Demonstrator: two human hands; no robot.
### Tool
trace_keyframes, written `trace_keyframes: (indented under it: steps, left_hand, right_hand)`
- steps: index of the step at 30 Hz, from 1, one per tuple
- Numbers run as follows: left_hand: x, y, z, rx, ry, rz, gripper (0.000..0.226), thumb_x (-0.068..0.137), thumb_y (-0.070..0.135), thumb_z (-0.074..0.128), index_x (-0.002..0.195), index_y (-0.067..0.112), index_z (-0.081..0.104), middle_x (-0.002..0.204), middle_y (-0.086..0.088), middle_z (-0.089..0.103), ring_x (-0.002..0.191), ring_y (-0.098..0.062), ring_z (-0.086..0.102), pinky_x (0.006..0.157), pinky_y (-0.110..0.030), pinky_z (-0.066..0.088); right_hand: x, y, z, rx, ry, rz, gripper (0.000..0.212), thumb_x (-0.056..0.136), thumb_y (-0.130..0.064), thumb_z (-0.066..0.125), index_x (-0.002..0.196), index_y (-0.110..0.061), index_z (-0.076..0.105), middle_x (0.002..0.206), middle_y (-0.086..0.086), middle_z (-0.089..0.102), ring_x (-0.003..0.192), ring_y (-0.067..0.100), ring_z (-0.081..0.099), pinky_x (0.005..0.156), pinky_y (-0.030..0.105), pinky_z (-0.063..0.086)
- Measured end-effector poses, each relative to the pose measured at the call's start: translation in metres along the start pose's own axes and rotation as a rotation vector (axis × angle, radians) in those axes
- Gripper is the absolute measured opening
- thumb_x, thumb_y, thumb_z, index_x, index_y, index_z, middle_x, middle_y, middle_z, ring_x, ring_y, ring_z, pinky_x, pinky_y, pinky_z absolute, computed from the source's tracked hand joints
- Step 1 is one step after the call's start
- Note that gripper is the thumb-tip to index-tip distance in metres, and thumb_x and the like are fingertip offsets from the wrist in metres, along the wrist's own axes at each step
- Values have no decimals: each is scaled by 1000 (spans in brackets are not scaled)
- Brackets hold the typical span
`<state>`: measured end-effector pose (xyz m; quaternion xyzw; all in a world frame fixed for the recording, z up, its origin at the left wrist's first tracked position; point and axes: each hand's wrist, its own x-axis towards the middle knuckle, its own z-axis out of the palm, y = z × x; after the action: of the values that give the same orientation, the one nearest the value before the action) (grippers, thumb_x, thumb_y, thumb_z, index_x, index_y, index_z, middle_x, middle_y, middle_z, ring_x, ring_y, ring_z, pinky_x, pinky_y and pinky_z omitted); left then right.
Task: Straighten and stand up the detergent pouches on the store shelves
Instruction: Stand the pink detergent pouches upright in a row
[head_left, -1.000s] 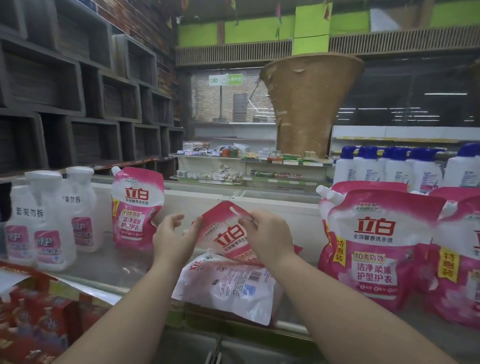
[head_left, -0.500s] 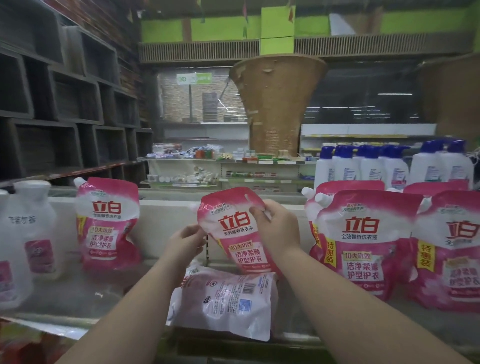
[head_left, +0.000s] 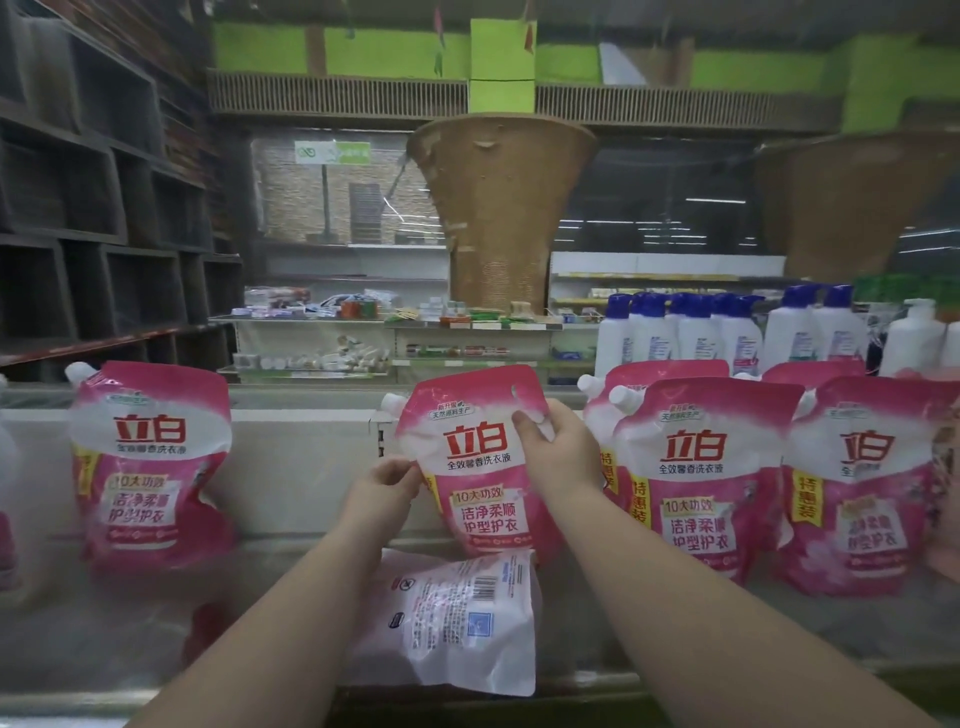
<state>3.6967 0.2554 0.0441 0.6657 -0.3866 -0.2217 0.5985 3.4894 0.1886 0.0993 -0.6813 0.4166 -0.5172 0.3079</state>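
Head view. At frame centre a pink detergent pouch (head_left: 480, 457), front label facing the camera, stands upright on the shelf (head_left: 130, 639) against the pale back panel (head_left: 306, 467). The right hand (head_left: 558, 457) pinches its upper right corner, thumb on the front face just below the punched hang hole; the left hand (head_left: 384, 486) pinches its left edge lower down, fingers curled around the seam. Both hands are thus closed on the same pouch.

Judged from its bulging, creased body, the pouch is a soft film bag filled with liquid: fairly heavy, floppy, prone to slump or topple unless its gusseted base sits flat. The glossy film looks slippery; the flat sealed top margin and side seams are the firmer places to hold, as are the shoulders beside the white spout cap (head_left: 390, 402).

A second pouch (head_left: 467, 623) lies flat at lower centre, barcode side up, touching the foot of the upright one and reaching near the shelf's front edge; it seems the next to be stood up. Open room lies at centre left, between the held pouch and a standing pouch (head_left: 150, 467) at the left. At the right, a row of standing pouches (head_left: 696, 478) is just beside the right hand, leaving little clearance. White bottles with blue caps (head_left: 727, 332) stand behind them.
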Motion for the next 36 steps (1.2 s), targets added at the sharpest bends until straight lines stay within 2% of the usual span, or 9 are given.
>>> trace_keyframes:
  steps: [3,6,9,11,16,22,27,30,36]
  left_hand:
    - [4,6,7,35,31,30,18,107,28,65,93,25,76,91,9,77,88,-15,68,71,-32,49]
    - [9,11,10,52,26,52,16,108,31,64,97,29,76,99,12,79,98,-13,70,77,-34,50]
    - [12,15,14,53,16,81,17,108,30,63,97,27,75,98,11,79,97,-11,70,77,-32,49]
    - [14,18,15,62,12,101,17,109,29,62,98,25,74,96,10,78,95,-11,71,71,-29,47]
    - [16,20,17,82,9,135,20,110,28,60,96,22,73,91,7,78,89,-12,70,67,-28,45]
    - [21,18,17,74,36,154,22,110,27,59,93,23,73,86,4,78,86,-15,72,67,-30,47]
    - [23,17,15,101,67,149,22,111,25,58,94,22,71,85,3,77,82,-16,70,63,-31,46]
    - [25,17,14,100,77,149,22,111,23,57,94,21,71,86,2,77,81,-15,70,62,-30,45]
    - [25,16,13,95,94,169,23,110,20,57,91,21,70,82,1,75,76,-15,67,61,-30,45]
  right_hand:
    - [7,3,-1,0,38,35,28,95,-65,57,111,-44,67,94,-15,76,86,16,74,82,50,63]
    - [12,2,-5,26,67,86,27,101,-55,62,118,-35,69,100,-8,75,90,22,72,85,48,62]
    - [20,3,-5,131,102,192,12,104,-43,63,99,-33,66,97,3,75,87,28,72,82,46,62]
    - [26,3,-4,174,116,245,20,105,-40,63,87,-33,60,100,4,74,87,25,68,86,45,60]
    - [38,10,4,238,133,266,17,104,-39,66,88,-34,64,100,3,76,93,28,71,92,51,62]
    - [47,18,16,401,89,293,5,103,-36,70,100,-32,71,96,3,81,90,30,79,85,55,66]
    - [54,24,20,472,58,312,7,104,-34,69,110,-30,69,91,0,82,73,20,81,60,36,64]
    - [58,27,25,472,59,303,11,103,-37,71,112,-31,68,89,-2,82,72,18,81,60,36,65]
    - [60,35,32,400,93,294,18,99,-52,70,103,-34,68,83,-10,81,69,18,81,73,51,68]
